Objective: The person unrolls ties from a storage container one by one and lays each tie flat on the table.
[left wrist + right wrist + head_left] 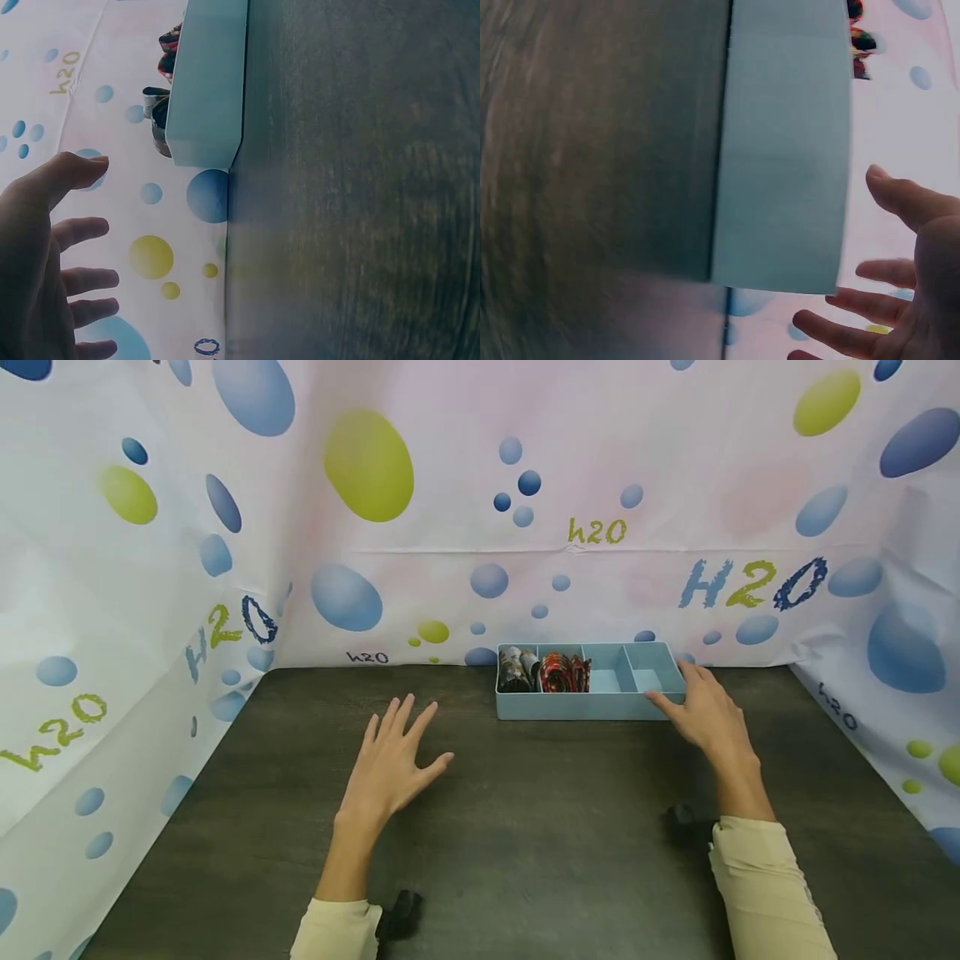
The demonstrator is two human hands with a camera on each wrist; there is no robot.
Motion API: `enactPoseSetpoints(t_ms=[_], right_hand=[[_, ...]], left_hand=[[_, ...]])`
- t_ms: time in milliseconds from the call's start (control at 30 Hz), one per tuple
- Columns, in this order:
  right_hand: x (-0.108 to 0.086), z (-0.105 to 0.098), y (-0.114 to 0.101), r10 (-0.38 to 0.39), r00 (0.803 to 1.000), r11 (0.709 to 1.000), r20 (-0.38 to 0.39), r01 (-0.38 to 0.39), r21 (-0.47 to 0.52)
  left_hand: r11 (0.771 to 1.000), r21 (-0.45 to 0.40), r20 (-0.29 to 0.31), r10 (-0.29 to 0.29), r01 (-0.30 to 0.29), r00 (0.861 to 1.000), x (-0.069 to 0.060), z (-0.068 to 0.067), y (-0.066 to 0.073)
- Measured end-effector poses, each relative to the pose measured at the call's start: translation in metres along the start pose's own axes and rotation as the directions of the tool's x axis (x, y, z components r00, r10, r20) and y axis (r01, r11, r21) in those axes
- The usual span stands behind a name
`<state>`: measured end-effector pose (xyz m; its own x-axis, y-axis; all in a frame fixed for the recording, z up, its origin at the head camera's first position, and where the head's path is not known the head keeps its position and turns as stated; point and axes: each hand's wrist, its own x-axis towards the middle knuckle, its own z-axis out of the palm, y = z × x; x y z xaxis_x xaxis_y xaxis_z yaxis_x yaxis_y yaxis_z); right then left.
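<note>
A light blue divided box (585, 708) sits at the back of the table, its compartments in a row. Grey-black patterned rolls (513, 671), apparently of cloth, fill the leftmost compartment. Beside them are red-and-black patterned rolls (557, 673); the two right compartments hold nothing. My right hand (708, 710) is at the box's right end, thumb over the front corner and fingers loosely spread; whether it touches the box I cannot tell. My left hand (386, 768) hovers left of the box, fingers spread, holding nothing. The left wrist view shows that hand (45, 247) apart from the box.
The dark table (525, 827) runs up to a white curtain (450, 410) with blue and green spots behind the box. The same curtain hangs along the left and right sides. A black wrist device (401, 914) shows at the left sleeve.
</note>
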<state>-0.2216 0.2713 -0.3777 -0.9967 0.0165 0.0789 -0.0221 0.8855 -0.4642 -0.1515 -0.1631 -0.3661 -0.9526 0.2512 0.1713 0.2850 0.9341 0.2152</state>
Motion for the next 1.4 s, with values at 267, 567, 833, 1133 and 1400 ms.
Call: enactPoseSetpoints(t_ms=[267,567,833,1133,1400], right_hand=[[0.004,0.015,0.009,0.027,1.000,0.995,0.015,-0.028,0.097],[0.010,0.016,0.007,0.059,0.997,0.980,-0.057,-0.047,0.191],[0.008,0.019,0.006,0.141,0.987,0.959,-0.075,-0.118,0.257],[0.007,0.020,0.006,0.171,0.982,0.952,-0.077,-0.144,0.271],[0.007,0.020,0.006,0.182,0.980,0.947,-0.074,-0.155,0.281]], left_hand=[[1.000,-0.027,0.029,0.016,-0.015,0.999,-0.001,0.006,0.001],[0.999,-0.039,0.043,0.029,-0.027,0.999,0.001,0.005,0.002],[0.998,-0.042,0.077,0.040,-0.037,0.996,0.006,0.005,0.004],[0.997,-0.083,0.107,0.014,-0.005,0.994,0.015,0.010,0.006],[0.994,-0.089,0.106,0.074,-0.064,0.992,0.043,0.011,0.011]])
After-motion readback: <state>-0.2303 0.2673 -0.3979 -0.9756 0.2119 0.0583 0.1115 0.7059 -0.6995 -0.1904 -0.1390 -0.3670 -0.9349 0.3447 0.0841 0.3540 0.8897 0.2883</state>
